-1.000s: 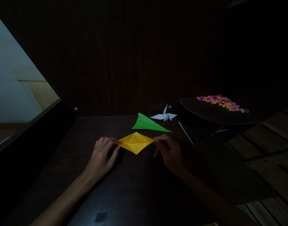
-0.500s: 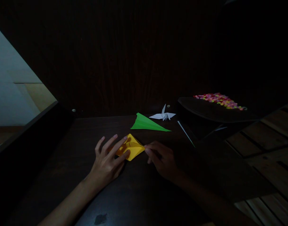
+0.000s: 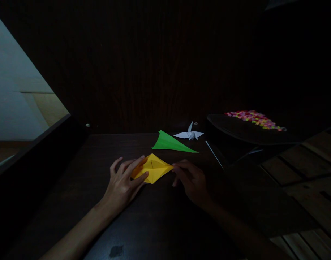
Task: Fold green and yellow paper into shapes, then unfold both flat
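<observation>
A folded yellow origami paper (image 3: 156, 169), now diamond-shaped with a pointed right end, lies on the dark table. Its left part is under my left hand (image 3: 124, 180), whose thumb and index finger hold it down from above; the other fingers are bent beside it. At the right, my right hand (image 3: 191, 180) pinches the sharp tip between thumb and index finger. Just beyond the yellow paper lies a green folded paper (image 3: 172, 142), tapering to the right. Behind that sits a white paper crane (image 3: 190, 135) with its wings out.
A thin pale strip (image 3: 214, 154) lies right of the green paper. Farther right, a dark raised shelf (image 3: 236, 133) bears a pile of small pink, red and yellow pieces (image 3: 256, 119). A dark panel (image 3: 143, 72) rises behind the table, and a raised edge (image 3: 32, 142) runs along the left.
The yellow paper's right flap has been drawn out into a longer point, my right hand moving right with it. My left fingers are more bent. The whole view has shifted slightly.
</observation>
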{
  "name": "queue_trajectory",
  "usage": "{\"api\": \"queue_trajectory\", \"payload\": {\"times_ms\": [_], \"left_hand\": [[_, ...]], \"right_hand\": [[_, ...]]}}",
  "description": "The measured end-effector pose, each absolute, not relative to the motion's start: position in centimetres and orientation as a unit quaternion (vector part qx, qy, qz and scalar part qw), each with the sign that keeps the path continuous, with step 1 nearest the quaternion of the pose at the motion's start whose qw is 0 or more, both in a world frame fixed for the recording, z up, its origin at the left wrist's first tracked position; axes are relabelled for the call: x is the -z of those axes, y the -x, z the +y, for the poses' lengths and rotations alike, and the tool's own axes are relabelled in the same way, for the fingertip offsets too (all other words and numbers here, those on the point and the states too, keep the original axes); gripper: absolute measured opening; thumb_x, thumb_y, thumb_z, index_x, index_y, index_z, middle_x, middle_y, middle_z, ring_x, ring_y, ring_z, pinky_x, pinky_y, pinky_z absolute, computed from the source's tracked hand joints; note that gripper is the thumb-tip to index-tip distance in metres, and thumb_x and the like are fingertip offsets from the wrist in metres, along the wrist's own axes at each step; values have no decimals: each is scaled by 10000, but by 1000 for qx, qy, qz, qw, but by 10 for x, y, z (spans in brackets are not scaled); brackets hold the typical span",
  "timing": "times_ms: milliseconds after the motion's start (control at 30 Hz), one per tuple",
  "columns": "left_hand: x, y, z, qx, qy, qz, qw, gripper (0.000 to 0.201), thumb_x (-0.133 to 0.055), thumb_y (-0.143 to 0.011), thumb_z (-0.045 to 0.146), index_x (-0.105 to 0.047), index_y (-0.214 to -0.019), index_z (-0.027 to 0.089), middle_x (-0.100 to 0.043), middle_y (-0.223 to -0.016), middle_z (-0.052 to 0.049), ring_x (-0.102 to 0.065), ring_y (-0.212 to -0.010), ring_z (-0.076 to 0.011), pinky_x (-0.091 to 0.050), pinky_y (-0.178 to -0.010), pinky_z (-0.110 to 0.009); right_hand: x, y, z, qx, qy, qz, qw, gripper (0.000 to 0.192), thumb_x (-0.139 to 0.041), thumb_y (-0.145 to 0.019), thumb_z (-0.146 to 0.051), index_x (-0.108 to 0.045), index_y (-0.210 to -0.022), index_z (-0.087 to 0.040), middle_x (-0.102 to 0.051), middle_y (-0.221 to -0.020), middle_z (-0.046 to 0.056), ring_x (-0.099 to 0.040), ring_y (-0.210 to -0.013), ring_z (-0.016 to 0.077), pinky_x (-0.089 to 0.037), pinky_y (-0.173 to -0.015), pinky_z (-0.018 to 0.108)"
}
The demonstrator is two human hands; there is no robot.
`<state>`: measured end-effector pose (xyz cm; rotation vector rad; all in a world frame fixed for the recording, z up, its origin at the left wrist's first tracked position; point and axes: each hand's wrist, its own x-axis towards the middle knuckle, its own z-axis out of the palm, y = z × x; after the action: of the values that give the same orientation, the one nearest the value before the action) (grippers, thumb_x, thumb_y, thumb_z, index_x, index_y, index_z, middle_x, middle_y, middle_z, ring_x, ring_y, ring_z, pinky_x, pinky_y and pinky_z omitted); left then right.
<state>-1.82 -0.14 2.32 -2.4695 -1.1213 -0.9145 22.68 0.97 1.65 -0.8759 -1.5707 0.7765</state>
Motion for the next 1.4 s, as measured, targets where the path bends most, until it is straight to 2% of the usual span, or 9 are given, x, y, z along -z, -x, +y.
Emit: {"api": "queue_trajectory", "payload": {"times_ms": [233, 467, 700, 833, 1000, 1200, 1300, 1400], "left_hand": [[-23, 22, -2, 314, 847, -406, 140, 229, -617, -896, 154, -736, -1058, 264, -591, -1334, -173, -601, -912, -273, -374, -926, -596], [-27, 22, -2, 333, 837, -413, 134, 241, -586, -909, 147, -744, -1047, 267, -697, -1089, -123, -595, -873, -262, -367, -898, -545], [-25, 23, -2, 344, 828, -427, 121, 216, -580, -916, 159, -747, -1016, 254, -717, -971, -85, -565, -889, -270, -344, -865, -511], [-24, 24, -2, 356, 827, -428, 82, 202, -581, -930, 175, -746, -1028, 242, -712, -880, -60, -572, -837, -239, -346, -844, -465], [-23, 24, 1, 358, 844, -399, -24, 179, -590, -945, 217, -747, -1030, 229, -711, -837, -33, -593, -739, -175, -405, -751, -360], [-25, 15, -4, 351, 817, -375, -262, 198, -585, -950, 242, -759, -1040, 218, -721, -851, -37, -658, -745, -159, -498, -673, -264], [-28, 8, -7, 359, 775, -394, -340, 191, -611, -931, 283, -782, -936, 198, -722, -822, -46, -664, -722, -168, -506, -631, -247], [-32, 3, -9, 374, 744, -405, -378, 204, -638, -909, 303, -780, -825, 184, -700, -767, -40, -648, -687, -167, -497, -615, -248]], "right_hand": [[-23, -230, 13, -371, 384, -618, 577, 120, -592, -936, -304, -643, -912, -198, -634, -808, -14, -629, -432, 85, -477, -413, 202], [-26, -230, 16, -394, 406, -583, 583, 202, -614, -913, -392, -624, -913, -190, -670, -780, -1, -616, -396, 104, -485, -380, 218], [-22, -230, 16, -418, 391, -564, 595, 187, -621, -912, -377, -622, -919, -191, -666, -776, -4, -619, -400, 107, -470, -380, 216], [-21, -231, 18, -416, 386, -566, 598, 197, -619, -912, -389, -617, -906, -192, -631, -784, -13, -606, -411, 95, -468, -388, 217], [-20, -232, 22, -404, 394, -560, 606, 216, -635, -894, -408, -615, -866, -195, -595, -795, -14, -531, -402, 61, -392, -355, 198], [-19, -234, 29, -422, 422, -539, 594, 271, -625, -881, -458, -593, -829, -194, -449, -519, -80, -380, -363, 57, -257, -341, 176], [-18, -234, 31, -473, 438, -536, 545, 319, -639, -848, -507, -577, -866, -194, -435, -466, -93, -383, -357, 71, -252, -338, 174], [-15, -232, 31, -545, 426, -545, 474, 389, -695, -793, -513, -566, -967, -190, -522, -528, -78, -462, -381, 87, -300, -333, 171]]}}
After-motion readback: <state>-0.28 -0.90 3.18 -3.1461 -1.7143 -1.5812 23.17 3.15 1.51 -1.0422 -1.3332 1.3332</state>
